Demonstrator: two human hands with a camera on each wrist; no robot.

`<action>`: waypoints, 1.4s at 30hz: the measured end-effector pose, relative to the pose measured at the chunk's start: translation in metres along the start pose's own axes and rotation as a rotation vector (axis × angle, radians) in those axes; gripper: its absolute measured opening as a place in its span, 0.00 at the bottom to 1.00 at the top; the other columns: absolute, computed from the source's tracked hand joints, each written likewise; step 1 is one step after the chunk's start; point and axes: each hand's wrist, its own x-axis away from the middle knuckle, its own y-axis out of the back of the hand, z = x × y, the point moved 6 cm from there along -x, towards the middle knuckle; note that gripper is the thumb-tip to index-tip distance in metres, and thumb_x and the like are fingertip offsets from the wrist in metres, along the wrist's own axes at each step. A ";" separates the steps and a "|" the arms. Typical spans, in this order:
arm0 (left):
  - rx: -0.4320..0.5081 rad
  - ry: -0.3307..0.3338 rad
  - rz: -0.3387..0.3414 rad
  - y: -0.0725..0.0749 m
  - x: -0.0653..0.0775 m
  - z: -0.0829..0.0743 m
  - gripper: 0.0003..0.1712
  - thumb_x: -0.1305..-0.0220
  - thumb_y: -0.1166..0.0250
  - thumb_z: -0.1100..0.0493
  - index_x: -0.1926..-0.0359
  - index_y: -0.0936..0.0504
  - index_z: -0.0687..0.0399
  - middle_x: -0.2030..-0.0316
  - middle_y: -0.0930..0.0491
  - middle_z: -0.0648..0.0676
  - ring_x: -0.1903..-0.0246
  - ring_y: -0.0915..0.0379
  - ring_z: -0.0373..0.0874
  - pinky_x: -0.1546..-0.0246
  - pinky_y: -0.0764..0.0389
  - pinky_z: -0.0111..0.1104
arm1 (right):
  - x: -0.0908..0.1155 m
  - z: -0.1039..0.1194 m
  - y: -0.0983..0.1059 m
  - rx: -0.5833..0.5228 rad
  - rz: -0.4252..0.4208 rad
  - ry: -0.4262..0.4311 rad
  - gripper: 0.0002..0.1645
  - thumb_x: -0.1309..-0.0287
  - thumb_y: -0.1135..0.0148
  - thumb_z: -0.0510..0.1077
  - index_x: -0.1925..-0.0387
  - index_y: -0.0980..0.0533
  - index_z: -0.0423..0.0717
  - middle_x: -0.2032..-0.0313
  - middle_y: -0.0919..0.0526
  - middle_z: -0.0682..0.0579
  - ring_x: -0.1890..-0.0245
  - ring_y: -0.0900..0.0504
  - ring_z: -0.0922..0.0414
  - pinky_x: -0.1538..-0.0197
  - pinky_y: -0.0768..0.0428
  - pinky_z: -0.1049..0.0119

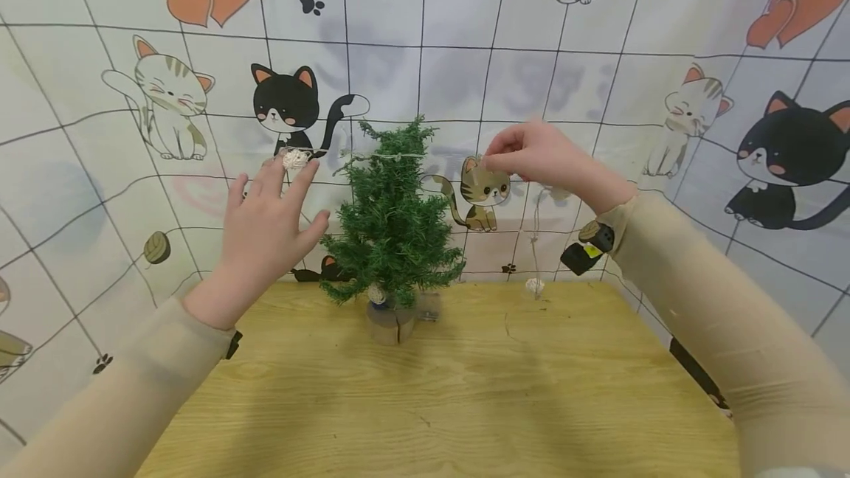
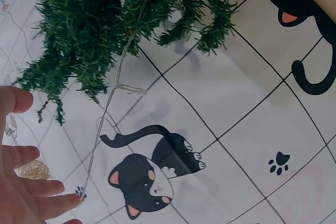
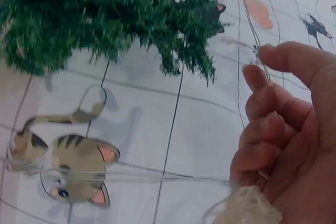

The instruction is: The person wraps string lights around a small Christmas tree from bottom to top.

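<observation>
While the small tree (image 1: 392, 220) stands at the table's (image 1: 465, 389) back edge, a thin light string (image 1: 398, 156) crosses its top. Left of it, the left hand (image 1: 265, 227) spreads open, seemingly touching a wicker ball (image 1: 295, 159). Right of it, the right hand (image 1: 541, 157) pinches the string.

- The left hand (image 2: 23, 182) sits at the lower left edge, fingers spread and mostly straight.
- A small woven ball (image 2: 34, 170) shows between 2 of its fingers, touching them.
- A thin wire string (image 2: 107, 109) runs from near the hand up into the small green tree (image 2: 105, 19), which fills the top left.
- Behind them hangs a white gridded cloth (image 2: 231, 108) printed with a black-and-white cat (image 2: 149, 174) and a paw print (image 2: 278, 162).
</observation>
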 end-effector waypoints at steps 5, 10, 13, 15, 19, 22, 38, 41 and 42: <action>-0.009 0.012 -0.033 -0.010 -0.005 0.013 0.38 0.39 0.39 0.47 0.28 0.36 0.49 0.47 0.28 0.72 0.42 0.34 0.67 0.47 0.37 0.59 | -0.019 -0.003 0.013 0.039 -0.057 -0.025 0.20 0.36 0.42 0.57 0.65 0.20 0.44 0.63 0.22 0.50 0.70 0.34 0.53 0.65 0.35 0.58; 0.009 0.011 -0.055 -0.023 -0.013 0.019 0.38 0.36 0.40 0.47 0.27 0.38 0.47 0.47 0.28 0.71 0.44 0.32 0.66 0.50 0.34 0.59 | -0.039 -0.007 0.019 -0.271 -0.096 -0.068 0.19 0.34 0.41 0.54 0.73 0.25 0.43 0.78 0.30 0.53 0.80 0.38 0.59 0.74 0.37 0.65; 0.039 0.048 -0.030 -0.030 -0.019 0.022 0.38 0.35 0.40 0.46 0.27 0.39 0.47 0.44 0.29 0.72 0.44 0.32 0.66 0.48 0.34 0.58 | -0.053 -0.009 0.014 -0.725 -0.056 -0.112 0.17 0.32 0.42 0.48 0.74 0.27 0.42 0.82 0.30 0.54 0.85 0.42 0.60 0.79 0.42 0.69; 0.064 0.084 0.001 -0.034 -0.023 0.024 0.38 0.34 0.41 0.45 0.26 0.40 0.47 0.42 0.31 0.72 0.43 0.33 0.67 0.46 0.36 0.59 | -0.063 -0.008 0.011 -0.988 -0.025 -0.126 0.15 0.30 0.45 0.46 0.72 0.29 0.41 0.81 0.26 0.53 0.86 0.42 0.60 0.78 0.44 0.69; 0.126 0.156 0.096 -0.043 -0.030 0.026 0.37 0.30 0.46 0.40 0.25 0.42 0.42 0.36 0.36 0.70 0.34 0.44 0.66 0.38 0.52 0.64 | -0.076 -0.009 0.009 -1.262 -0.024 -0.107 0.14 0.26 0.52 0.46 0.67 0.31 0.41 0.67 0.18 0.49 0.86 0.41 0.59 0.76 0.42 0.68; 0.157 0.189 0.152 -0.051 -0.033 0.026 0.36 0.29 0.51 0.36 0.25 0.44 0.36 0.32 0.41 0.68 0.30 0.52 0.65 0.38 0.62 0.67 | -0.086 -0.009 0.007 -1.357 -0.045 -0.063 0.10 0.26 0.53 0.44 0.59 0.32 0.40 0.49 0.21 0.45 0.86 0.40 0.60 0.75 0.40 0.69; 0.346 0.322 0.338 -0.093 -0.023 0.062 0.34 0.26 0.59 0.36 0.31 0.31 0.50 0.27 0.49 0.60 0.27 0.60 0.58 0.36 0.64 0.65 | -0.114 -0.016 -0.033 -1.380 -0.054 0.006 0.30 0.24 0.58 0.49 0.28 0.46 0.43 0.31 0.35 0.51 0.80 0.36 0.60 0.70 0.30 0.71; 0.314 0.332 0.406 -0.105 -0.016 0.069 0.34 0.25 0.61 0.38 0.31 0.32 0.52 0.26 0.50 0.58 0.27 0.59 0.56 0.36 0.65 0.64 | -0.116 -0.026 -0.043 -1.385 -0.076 -0.033 0.29 0.24 0.60 0.52 0.29 0.46 0.43 0.31 0.36 0.50 0.81 0.36 0.61 0.71 0.29 0.72; 0.301 0.332 0.427 -0.108 -0.013 0.072 0.33 0.24 0.62 0.39 0.30 0.33 0.52 0.26 0.50 0.58 0.27 0.59 0.56 0.35 0.65 0.64 | -0.117 -0.029 -0.046 -1.394 -0.084 -0.043 0.29 0.24 0.60 0.52 0.30 0.46 0.42 0.31 0.36 0.50 0.82 0.36 0.61 0.71 0.29 0.72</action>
